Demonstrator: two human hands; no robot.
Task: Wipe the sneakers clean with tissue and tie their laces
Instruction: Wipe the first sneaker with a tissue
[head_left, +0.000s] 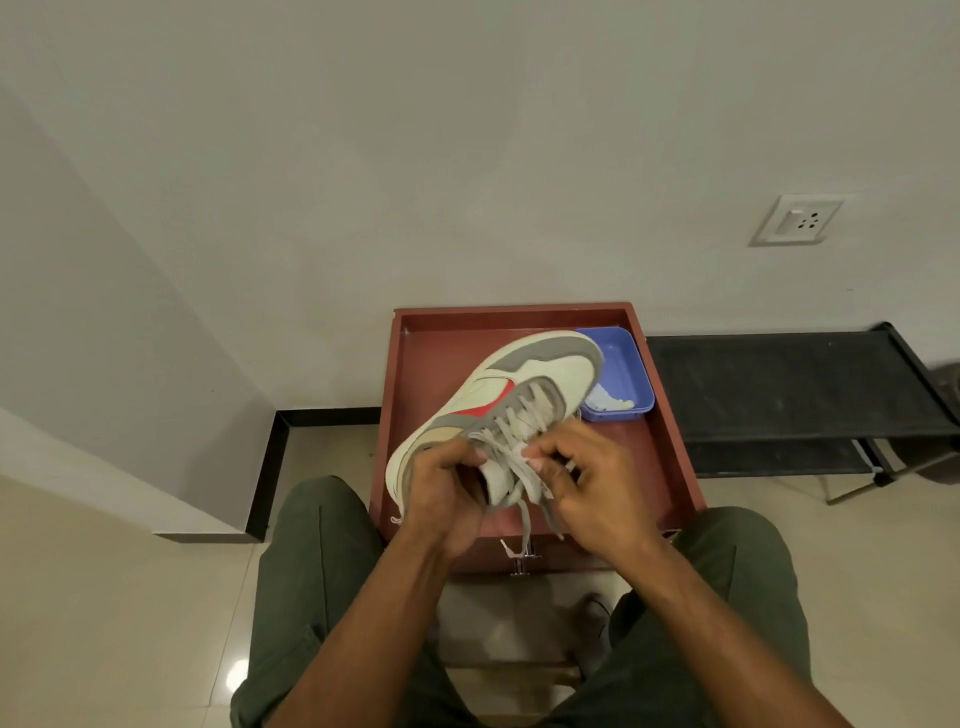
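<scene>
A cream, grey and red sneaker (524, 382) is held tilted above the brown tray-like table (431, 364), its toe pointing up and to the right. My left hand (449, 491) grips the heel and collar of the sneaker. Over the upper eyelets, my right hand (584, 475) pinches the grey laces (511, 431). Loose lace ends (524, 525) hang down past the table's front edge. A blue plastic tray (626, 371) at the table's far right holds crumpled white tissue (610, 402). Only one sneaker is in view.
A black mesh shoe rack (789, 384) stands to the right of the table against the wall. My knees in green trousers (311, 561) flank the table's front. A wall socket (797, 219) is up on the right. Pale floor tiles lie on both sides.
</scene>
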